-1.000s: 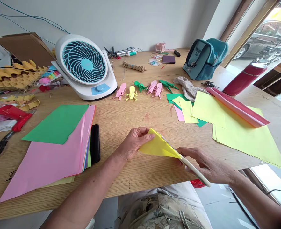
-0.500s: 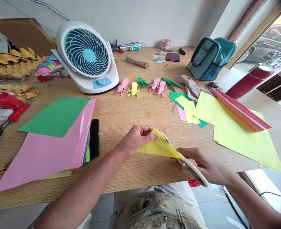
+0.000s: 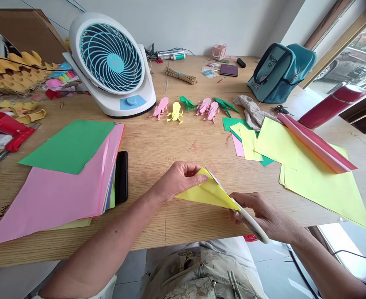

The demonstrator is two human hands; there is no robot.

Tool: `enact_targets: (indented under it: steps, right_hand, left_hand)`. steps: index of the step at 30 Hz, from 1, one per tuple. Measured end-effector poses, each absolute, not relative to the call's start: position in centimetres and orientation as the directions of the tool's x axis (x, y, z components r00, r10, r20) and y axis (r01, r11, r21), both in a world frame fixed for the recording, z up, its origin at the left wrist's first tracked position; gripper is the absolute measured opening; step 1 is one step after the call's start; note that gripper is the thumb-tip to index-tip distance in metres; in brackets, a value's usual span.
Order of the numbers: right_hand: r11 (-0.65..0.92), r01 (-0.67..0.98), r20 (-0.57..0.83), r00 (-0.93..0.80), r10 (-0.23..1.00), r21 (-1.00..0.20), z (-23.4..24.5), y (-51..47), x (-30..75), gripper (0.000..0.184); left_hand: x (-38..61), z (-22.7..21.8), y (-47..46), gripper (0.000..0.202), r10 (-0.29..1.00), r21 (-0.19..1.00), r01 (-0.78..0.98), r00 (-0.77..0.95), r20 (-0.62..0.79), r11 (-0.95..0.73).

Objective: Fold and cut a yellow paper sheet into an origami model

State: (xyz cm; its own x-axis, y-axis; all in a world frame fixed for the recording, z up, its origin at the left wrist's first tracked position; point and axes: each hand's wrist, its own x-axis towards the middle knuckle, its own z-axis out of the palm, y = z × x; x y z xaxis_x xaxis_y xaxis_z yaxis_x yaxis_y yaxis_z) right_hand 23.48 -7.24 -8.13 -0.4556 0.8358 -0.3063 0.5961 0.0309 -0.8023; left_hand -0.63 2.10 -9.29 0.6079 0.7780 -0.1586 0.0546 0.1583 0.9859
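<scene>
My left hand (image 3: 183,179) pinches a folded yellow sheet of paper (image 3: 209,193) between thumb and fingers, just above the table's front part. In my right hand (image 3: 260,212) is a pair of scissors (image 3: 250,224) with pale handles. Their blades lie along the paper's upper right edge, mostly covered by it, and look nearly closed. Several folded paper frogs in pink, yellow and green stand farther back, among them a yellow frog (image 3: 174,112).
To the left lie a green sheet (image 3: 69,145), pink paper (image 3: 67,195) and a black phone (image 3: 121,176). Yellow sheets (image 3: 323,191), a red bottle (image 3: 332,106) and a teal bag (image 3: 273,77) are on the right. A white fan (image 3: 130,101) stands at the back left.
The scissor blades have closed further along the yellow paper's edge. Both hands stay in nearly the same place; the view has shifted slightly.
</scene>
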Motion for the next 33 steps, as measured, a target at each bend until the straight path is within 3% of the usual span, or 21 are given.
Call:
enact_targets:
  steps: [33]
  right_hand:
    - [0.053,0.625,-0.247,-0.383,0.890,-0.779,-9.4,-7.9,23.7,0.037]
  left_hand:
    - [-0.7,-9.2,2.1,0.037,0.747,0.975,0.072,0.632,-0.207,0.210]
